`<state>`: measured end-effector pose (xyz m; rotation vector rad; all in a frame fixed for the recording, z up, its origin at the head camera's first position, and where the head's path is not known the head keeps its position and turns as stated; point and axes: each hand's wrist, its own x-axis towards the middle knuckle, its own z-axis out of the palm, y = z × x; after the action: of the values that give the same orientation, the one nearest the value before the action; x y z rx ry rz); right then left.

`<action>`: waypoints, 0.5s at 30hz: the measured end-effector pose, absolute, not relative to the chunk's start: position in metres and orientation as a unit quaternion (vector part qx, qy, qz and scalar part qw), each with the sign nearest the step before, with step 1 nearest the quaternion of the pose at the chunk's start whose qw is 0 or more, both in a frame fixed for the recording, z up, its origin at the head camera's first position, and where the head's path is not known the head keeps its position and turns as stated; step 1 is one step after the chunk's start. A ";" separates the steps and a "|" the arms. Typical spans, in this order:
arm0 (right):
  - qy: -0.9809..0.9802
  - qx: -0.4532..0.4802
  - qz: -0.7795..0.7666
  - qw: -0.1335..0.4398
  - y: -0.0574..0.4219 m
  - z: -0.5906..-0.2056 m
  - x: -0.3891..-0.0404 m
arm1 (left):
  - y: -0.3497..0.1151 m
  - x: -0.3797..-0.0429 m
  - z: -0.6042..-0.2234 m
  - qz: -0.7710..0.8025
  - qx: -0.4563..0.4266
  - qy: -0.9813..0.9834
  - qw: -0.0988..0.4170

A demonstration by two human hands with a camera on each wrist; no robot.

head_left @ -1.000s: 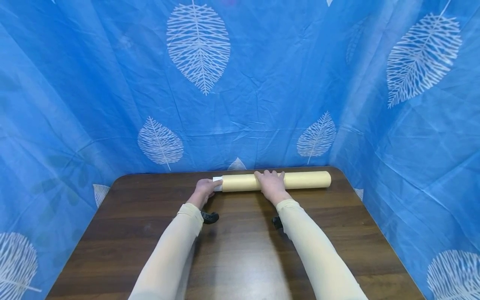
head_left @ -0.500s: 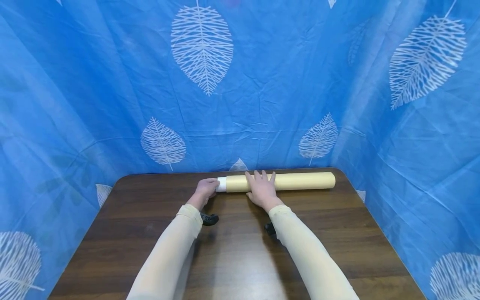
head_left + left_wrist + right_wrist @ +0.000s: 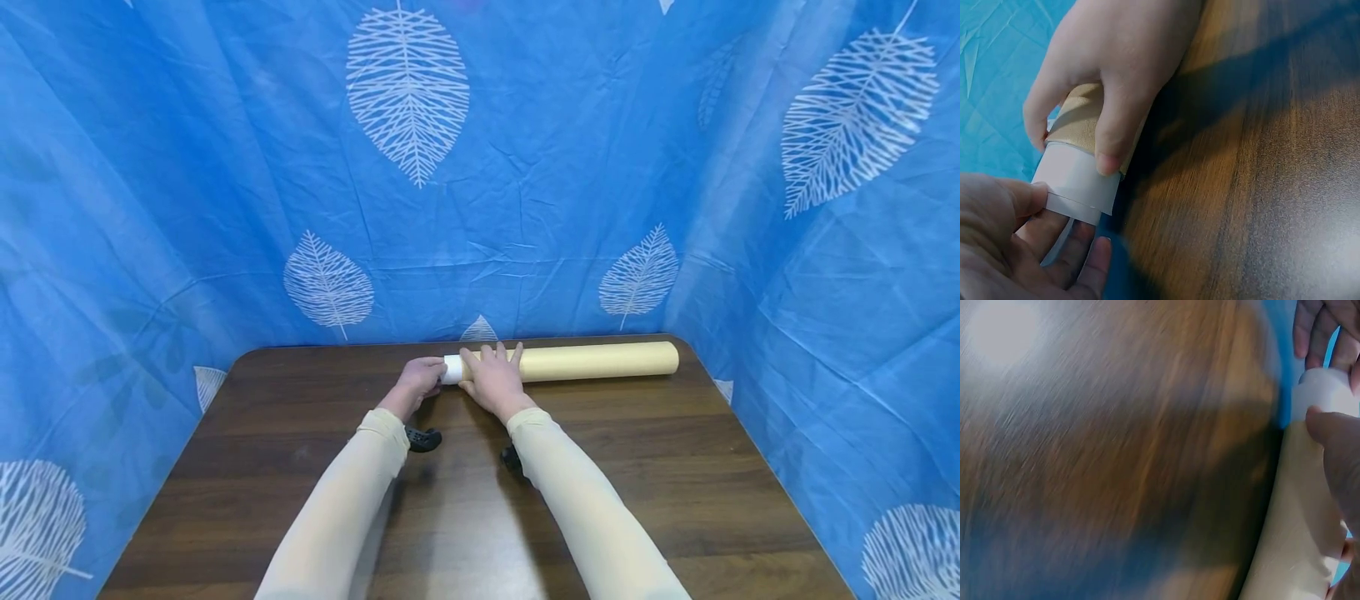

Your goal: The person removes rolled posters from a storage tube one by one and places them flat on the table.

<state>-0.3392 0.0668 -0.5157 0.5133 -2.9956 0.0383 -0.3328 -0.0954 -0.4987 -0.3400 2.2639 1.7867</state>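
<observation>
A long pale-yellow roll (image 3: 600, 362) lies along the far edge of the brown table, with a short white end (image 3: 452, 369) showing at its left. My left hand (image 3: 417, 382) pinches that white end; in the left wrist view the thumb (image 3: 1036, 197) presses its outer side and the fingers reach under its rim. Close beside it, my right hand (image 3: 495, 379) grips the yellow roll near where the white begins. Its thumb (image 3: 1325, 431) lies along the near side in the right wrist view, the other fingers over the far side and partly hidden.
A blue curtain (image 3: 487, 208) with white leaf prints hangs right behind the table (image 3: 637, 483) and along both sides. Black straps with small devices (image 3: 423, 439) sit under both wrists. The roll's right end comes close to the table's far right corner.
My right hand has slid left along the roll, from near its middle to beside the white end. My left hand has stayed at the white end. The view has shifted slightly.
</observation>
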 end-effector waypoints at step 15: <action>-0.985 0.159 -0.004 0.073 0.055 -0.517 -0.334 | -0.097 -0.329 -0.501 0.606 -0.117 0.778 0.112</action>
<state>-0.3338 0.0548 -0.5169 0.4772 -2.9577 -0.0115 -0.3291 -0.0974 -0.5011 -0.3448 2.2851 1.7801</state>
